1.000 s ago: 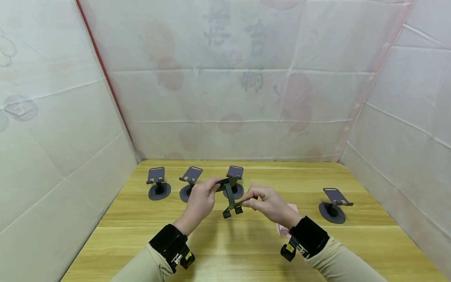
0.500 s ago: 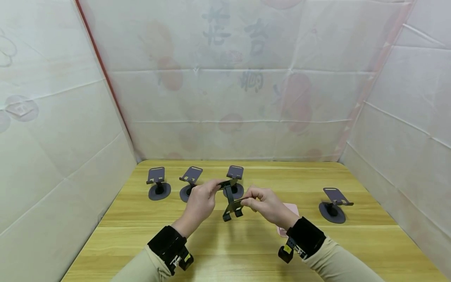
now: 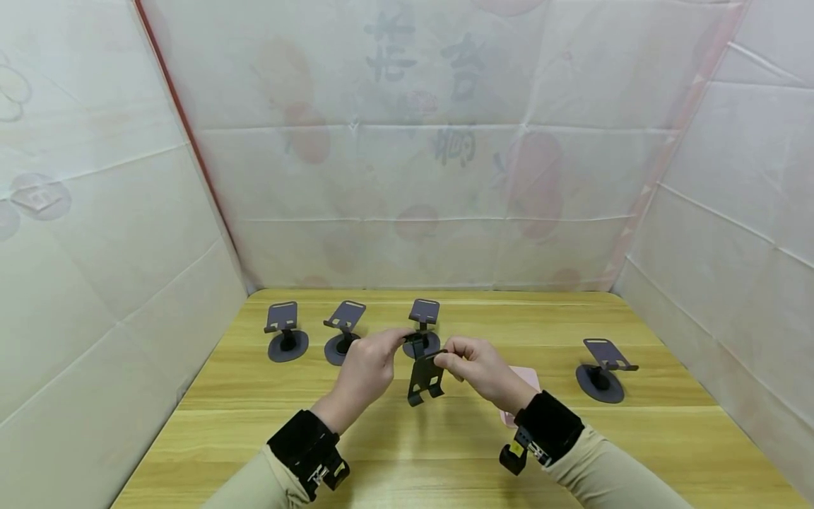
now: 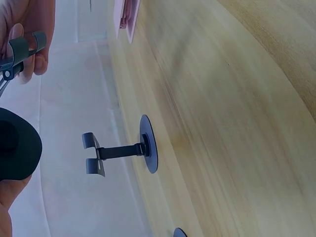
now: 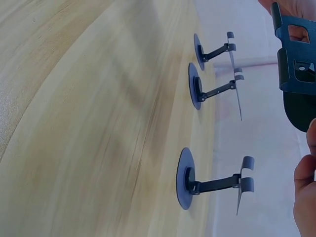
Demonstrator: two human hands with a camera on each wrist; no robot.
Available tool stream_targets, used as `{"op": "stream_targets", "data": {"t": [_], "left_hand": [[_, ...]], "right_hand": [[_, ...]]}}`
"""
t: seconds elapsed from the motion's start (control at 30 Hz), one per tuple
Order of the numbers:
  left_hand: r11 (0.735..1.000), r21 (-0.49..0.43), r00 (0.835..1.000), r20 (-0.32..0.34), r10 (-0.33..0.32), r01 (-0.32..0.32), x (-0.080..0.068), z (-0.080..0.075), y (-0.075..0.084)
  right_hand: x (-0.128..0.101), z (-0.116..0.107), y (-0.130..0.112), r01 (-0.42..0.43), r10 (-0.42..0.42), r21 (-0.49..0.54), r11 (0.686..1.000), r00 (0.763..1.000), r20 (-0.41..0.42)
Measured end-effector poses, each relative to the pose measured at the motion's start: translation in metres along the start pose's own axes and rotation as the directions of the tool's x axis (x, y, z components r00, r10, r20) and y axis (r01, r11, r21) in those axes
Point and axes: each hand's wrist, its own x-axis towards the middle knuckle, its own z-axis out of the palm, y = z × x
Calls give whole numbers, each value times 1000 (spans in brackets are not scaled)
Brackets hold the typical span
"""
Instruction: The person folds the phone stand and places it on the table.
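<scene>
Both hands hold a black folding phone stand (image 3: 425,377) above the table. My left hand (image 3: 369,362) grips its round base, whose dark disc (image 4: 22,148) shows large in the left wrist view. Between thumb and finger, my right hand (image 3: 478,367) pinches the edge of the cradle plate. That plate slants downward, its two hooked lips lowest. In the right wrist view, the plate's cutout and lips (image 5: 284,69) are close up at the upper right. Directly behind the held stand is another phone stand (image 3: 424,311), its base partly covered.
Two more phone stands, one at far left (image 3: 282,317) and one beside it (image 3: 346,314), stand at the table's back. Another stand (image 3: 600,384) is at the right. A pink folded stand (image 3: 526,375) lies partly under my right forearm. Pale cloth walls (image 3: 407,177) enclose the wooden table (image 3: 407,459).
The held stand's cradle plate has swung from nearly edge-on to hanging down, its broad face now showing. My left fingers have shifted slightly right; the other stands are unmoved.
</scene>
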Motion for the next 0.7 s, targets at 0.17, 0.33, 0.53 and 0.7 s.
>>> {"op": "stream_targets", "data": {"t": [0.17,0.33,0.53,0.7], "left_hand": [[999,36,999,-1,35,-35,2,0,2],[997,52,999,6,50,-51,1,0,4],[996,51,997,-15,71,-70,0,1,3],[995,49,996,-30,85,-84,1,3,3]], "right_hand": [[3,2,2,-52,52,18,998,999,-9],[6,4,1,-93,94,18,995,995,-21],[10,6,1,-129,130,50,990,991,-17],[14,7,0,-144,145,74,987,989,-6]]}}
